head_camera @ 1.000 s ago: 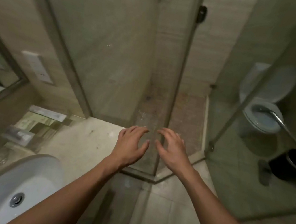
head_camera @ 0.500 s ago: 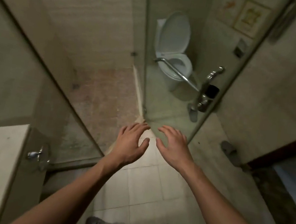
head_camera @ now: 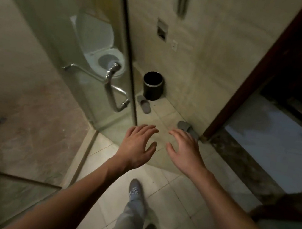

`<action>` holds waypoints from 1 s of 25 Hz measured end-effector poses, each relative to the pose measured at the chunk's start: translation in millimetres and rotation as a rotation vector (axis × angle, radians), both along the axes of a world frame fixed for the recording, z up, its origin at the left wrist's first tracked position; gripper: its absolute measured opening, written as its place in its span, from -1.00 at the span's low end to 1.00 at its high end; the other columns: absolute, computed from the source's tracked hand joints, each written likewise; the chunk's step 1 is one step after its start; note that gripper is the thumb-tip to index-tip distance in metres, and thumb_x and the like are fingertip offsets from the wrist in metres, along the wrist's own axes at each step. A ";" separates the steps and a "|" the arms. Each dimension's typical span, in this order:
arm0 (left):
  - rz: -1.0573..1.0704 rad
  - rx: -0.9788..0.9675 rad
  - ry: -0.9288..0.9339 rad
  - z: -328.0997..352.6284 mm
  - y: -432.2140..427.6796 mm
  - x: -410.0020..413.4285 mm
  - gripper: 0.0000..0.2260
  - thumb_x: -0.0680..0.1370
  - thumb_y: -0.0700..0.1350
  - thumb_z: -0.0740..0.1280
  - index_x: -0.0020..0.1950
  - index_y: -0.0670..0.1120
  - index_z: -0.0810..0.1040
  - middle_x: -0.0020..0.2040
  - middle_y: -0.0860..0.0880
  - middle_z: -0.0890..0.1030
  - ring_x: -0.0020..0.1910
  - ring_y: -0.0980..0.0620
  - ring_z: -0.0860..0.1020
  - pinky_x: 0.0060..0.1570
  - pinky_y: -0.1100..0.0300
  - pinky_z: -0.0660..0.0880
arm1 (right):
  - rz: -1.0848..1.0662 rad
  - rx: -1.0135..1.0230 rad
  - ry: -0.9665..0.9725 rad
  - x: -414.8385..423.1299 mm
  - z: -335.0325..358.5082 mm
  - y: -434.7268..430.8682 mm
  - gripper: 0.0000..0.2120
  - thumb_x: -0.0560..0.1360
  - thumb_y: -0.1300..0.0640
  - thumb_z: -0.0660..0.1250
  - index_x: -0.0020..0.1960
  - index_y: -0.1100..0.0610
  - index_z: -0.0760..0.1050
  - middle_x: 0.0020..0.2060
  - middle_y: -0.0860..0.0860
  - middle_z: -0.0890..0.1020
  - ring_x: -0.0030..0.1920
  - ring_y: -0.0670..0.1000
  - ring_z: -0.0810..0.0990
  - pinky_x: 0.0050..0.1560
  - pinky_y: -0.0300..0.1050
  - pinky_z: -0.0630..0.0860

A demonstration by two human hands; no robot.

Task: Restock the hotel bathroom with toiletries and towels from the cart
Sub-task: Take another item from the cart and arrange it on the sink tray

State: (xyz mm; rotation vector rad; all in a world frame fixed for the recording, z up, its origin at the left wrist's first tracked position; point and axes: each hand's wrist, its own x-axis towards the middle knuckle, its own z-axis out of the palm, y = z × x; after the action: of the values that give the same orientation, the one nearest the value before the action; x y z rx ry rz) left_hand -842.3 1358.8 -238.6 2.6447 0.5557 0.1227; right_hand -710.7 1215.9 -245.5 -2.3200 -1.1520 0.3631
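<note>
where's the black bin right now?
Head view, upper centre: the black bin stands on the floor against the wall, just right of the glass door, with a grey slipper in front of it.

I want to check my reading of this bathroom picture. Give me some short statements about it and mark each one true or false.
1. The left hand and the right hand hold nothing. True.
2. The black bin lies tipped on its side. False: it stands upright by the wall.
3. The toilet, seen through the glass, has its lid up. True.
4. The grey slipper near the bin touches the other slipper. False: they lie apart, the other one close to the door frame.
</note>
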 end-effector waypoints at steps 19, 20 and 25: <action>-0.653 0.022 -0.072 28.4 -32.9 382.8 -0.54 0.59 0.05 0.10 0.46 -0.05 0.42 0.44 -0.02 0.46 0.45 -0.02 0.36 0.41 0.06 0.20 | -0.663 -0.001 -0.068 261.2 38.9 -88.9 -0.58 0.53 0.11 0.38 0.37 0.10 0.48 0.35 0.02 0.51 0.35 0.04 0.44 0.31 -0.18 0.25; -0.671 0.030 -0.074 28.0 -40.9 398.9 -0.49 0.57 0.09 0.05 0.46 -0.05 0.42 0.44 -0.03 0.47 0.45 -0.03 0.37 0.41 0.05 0.21 | -0.684 -0.011 -0.052 275.5 36.1 -97.1 -0.56 0.55 0.08 0.35 0.41 0.08 0.45 0.39 -0.01 0.47 0.40 0.02 0.39 0.39 -0.12 0.23; -0.718 0.046 -0.046 14.7 -93.5 493.4 -0.46 0.52 0.11 0.05 0.45 -0.04 0.42 0.41 -0.03 0.49 0.41 -0.06 0.40 0.40 0.02 0.25 | -0.702 0.058 -0.037 364.9 14.8 -149.6 -0.53 0.51 0.05 0.36 0.40 0.11 0.46 0.38 0.04 0.50 0.41 0.07 0.43 0.41 0.13 0.37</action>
State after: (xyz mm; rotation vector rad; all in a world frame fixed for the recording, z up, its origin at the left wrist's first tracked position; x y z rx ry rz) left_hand -349.0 1265.3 -224.0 2.7026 -0.4281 -0.0239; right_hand -345.8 1066.3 -230.7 -2.4998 -0.2989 0.0234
